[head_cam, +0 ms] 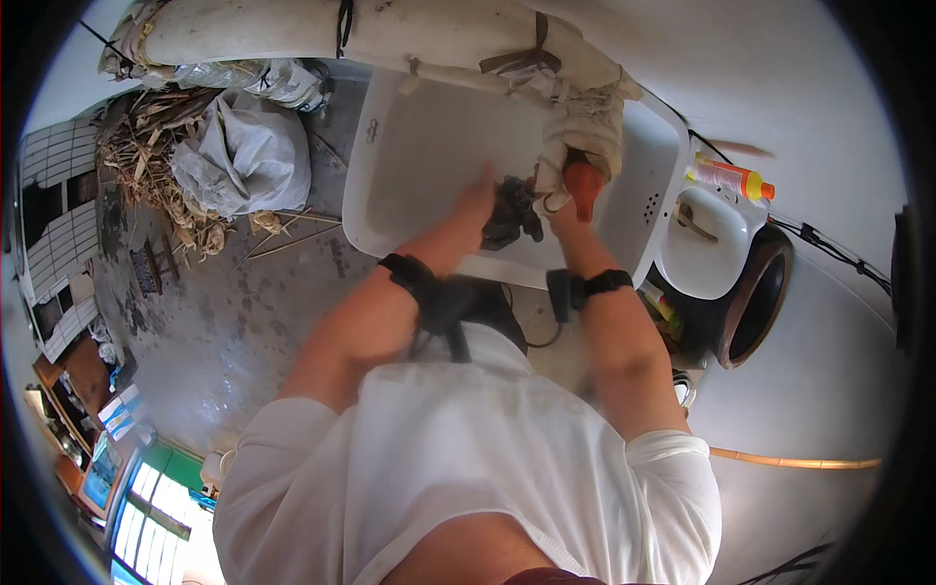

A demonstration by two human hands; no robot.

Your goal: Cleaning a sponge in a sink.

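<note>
A large white basin (475, 265) lies before me, partly under a wrapped pipe. Inside it, a dark wet cloth-like bundle (504, 219) rests between my hands. My left hand (479, 191) is at the bundle's left side, blurred, its fingers partly hidden; its grip is unclear. My right hand (556, 197) is at the bundle's right side, mostly hidden beneath the wrapped pipe end and an orange-red plastic piece (583, 189). Whether its fingers hold the bundle cannot be seen. Both wrists wear black straps with small devices.
The thick cloth-wrapped pipe (439, 33) crosses above the basin. At right are a small white washbasin (706, 256), a bottle with an orange cap (731, 178) and a brown-rimmed jar (757, 296). Dry husks and sticks (146, 153) and a white sack (252, 157) lie at left.
</note>
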